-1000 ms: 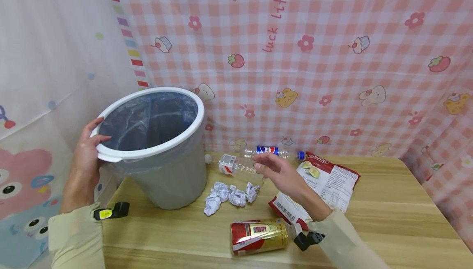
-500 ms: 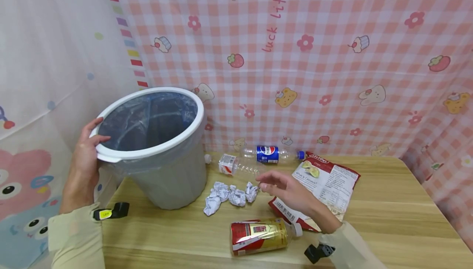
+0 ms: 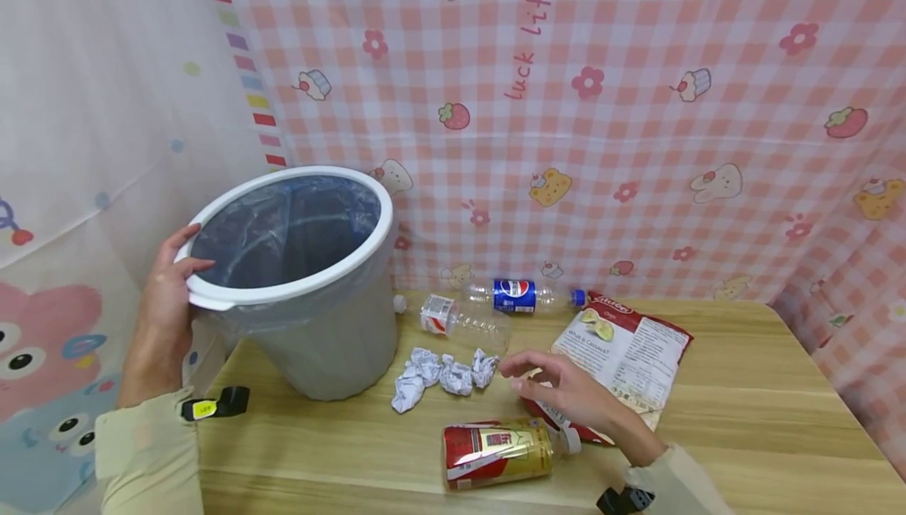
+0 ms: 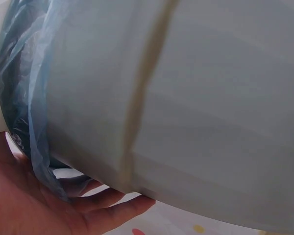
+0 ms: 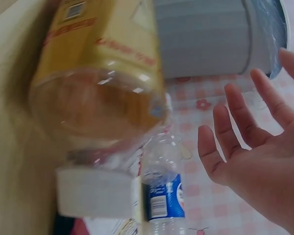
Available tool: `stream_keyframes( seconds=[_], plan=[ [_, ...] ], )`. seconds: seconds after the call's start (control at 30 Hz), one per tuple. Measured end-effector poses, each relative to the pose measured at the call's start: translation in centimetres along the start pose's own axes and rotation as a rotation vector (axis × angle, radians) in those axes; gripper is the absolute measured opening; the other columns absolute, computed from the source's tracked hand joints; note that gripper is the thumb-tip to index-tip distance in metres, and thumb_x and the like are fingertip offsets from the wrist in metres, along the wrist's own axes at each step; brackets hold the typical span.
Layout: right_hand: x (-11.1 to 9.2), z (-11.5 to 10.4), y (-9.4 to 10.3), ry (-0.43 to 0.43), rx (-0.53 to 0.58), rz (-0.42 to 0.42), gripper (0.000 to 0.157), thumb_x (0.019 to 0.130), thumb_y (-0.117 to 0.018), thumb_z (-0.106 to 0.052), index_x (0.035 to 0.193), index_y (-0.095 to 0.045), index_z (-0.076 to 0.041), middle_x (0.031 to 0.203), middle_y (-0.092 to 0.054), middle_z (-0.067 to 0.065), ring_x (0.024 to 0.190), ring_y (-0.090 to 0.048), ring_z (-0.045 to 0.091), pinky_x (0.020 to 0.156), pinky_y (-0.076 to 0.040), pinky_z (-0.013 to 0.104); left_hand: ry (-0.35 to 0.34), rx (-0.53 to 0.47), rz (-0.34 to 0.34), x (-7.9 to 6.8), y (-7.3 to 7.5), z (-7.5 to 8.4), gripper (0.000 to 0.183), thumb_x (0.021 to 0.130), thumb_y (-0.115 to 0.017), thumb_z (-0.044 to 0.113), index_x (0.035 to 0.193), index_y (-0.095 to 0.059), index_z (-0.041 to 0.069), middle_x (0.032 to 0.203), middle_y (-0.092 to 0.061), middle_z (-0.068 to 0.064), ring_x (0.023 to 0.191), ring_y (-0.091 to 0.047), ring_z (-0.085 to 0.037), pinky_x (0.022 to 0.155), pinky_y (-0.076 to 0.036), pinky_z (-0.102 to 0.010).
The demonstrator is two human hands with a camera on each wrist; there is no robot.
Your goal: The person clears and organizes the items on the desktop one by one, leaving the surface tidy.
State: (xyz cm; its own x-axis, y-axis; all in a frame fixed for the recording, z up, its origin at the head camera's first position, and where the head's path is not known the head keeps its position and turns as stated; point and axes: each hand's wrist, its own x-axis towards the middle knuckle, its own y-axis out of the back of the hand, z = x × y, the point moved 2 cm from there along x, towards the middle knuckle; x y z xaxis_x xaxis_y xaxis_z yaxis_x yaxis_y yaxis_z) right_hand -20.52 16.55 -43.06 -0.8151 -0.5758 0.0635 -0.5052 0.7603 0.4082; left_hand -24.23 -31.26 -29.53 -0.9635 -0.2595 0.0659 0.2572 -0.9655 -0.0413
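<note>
My left hand (image 3: 161, 310) grips the white rim of a grey trash bin (image 3: 340, 350), thumb over the rim and fingers along the outer wall, as the left wrist view also shows. A bluish plastic liner (image 4: 38, 93) hangs over the bin's edge. My right hand (image 3: 566, 391) holds nothing and hovers with loosely bent fingers over the near corner of a red and white chip bag (image 3: 647, 358). Just below it lies a bottle with a red and gold label (image 3: 495, 454), which looms close in the right wrist view. Crumpled paper balls (image 3: 455, 376) sit left of its fingertips.
Behind the paper lie a clear plastic bottle (image 3: 481, 325) and a bottle with a blue label (image 3: 515, 296), both on their sides. The wooden table (image 3: 764, 413) meets a pink checked curtain (image 3: 637, 137) at the back. The bin stands at the table's left.
My right hand has moved back toward me and slightly right, from over the clear bottle to above the chip bag's near corner. My left hand and the bin have stayed put.
</note>
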Motion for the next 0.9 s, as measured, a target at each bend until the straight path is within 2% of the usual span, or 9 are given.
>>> stream_keyframes(
  seconds=[0.33,0.53,0.73,0.9],
  plan=[
    [-1.2,1.8,-0.1,0.064,-0.027,-0.040,0.030,0.099,-0.060,-0.020,0.128,-0.062,-0.012,0.126,-0.064,0.003,0.109,-0.059,0.027,0.090,-0.048,0.039,-0.007,0.031,0.005,0.0,-0.1,0.0,0.057,0.103,-0.039,0.018,0.157,-0.024,0.030,0.163,-0.012,-0.010,0.082,-0.064,0.003,0.059,-0.050,-0.014],
    [-1.5,2.8,-0.2,0.113,-0.064,-0.052,0.034,0.096,-0.063,-0.015,0.130,-0.061,-0.012,0.126,-0.064,0.004,0.113,-0.059,0.027,0.092,-0.048,0.042,-0.003,0.027,0.005,0.0,-0.1,0.0,0.057,0.103,-0.039,0.017,0.157,-0.024,0.030,0.163,-0.012,-0.010,0.081,-0.065,0.003,0.059,-0.049,-0.014],
    [-1.7,3.8,-0.3,0.063,-0.049,-0.098,0.041,0.093,-0.067,-0.020,0.134,-0.059,-0.018,0.132,-0.059,0.016,0.118,-0.056,0.032,0.095,-0.045,0.041,-0.004,0.032,0.008,0.0,0.0,0.0,0.057,0.103,-0.039,0.017,0.157,-0.024,0.030,0.163,-0.013,-0.010,0.081,-0.064,0.002,0.058,-0.049,-0.014],
    [-1.9,4.7,-0.5,0.058,0.000,-0.180,0.049,0.092,-0.068,-0.021,0.139,-0.055,-0.015,0.137,-0.053,0.017,0.121,-0.051,0.036,0.100,-0.042,0.039,-0.008,0.031,0.011,0.0,0.0,0.0,0.057,0.103,-0.039,0.017,0.156,-0.025,0.030,0.163,-0.014,-0.009,0.081,-0.064,0.002,0.058,-0.049,-0.014]
  ],
)
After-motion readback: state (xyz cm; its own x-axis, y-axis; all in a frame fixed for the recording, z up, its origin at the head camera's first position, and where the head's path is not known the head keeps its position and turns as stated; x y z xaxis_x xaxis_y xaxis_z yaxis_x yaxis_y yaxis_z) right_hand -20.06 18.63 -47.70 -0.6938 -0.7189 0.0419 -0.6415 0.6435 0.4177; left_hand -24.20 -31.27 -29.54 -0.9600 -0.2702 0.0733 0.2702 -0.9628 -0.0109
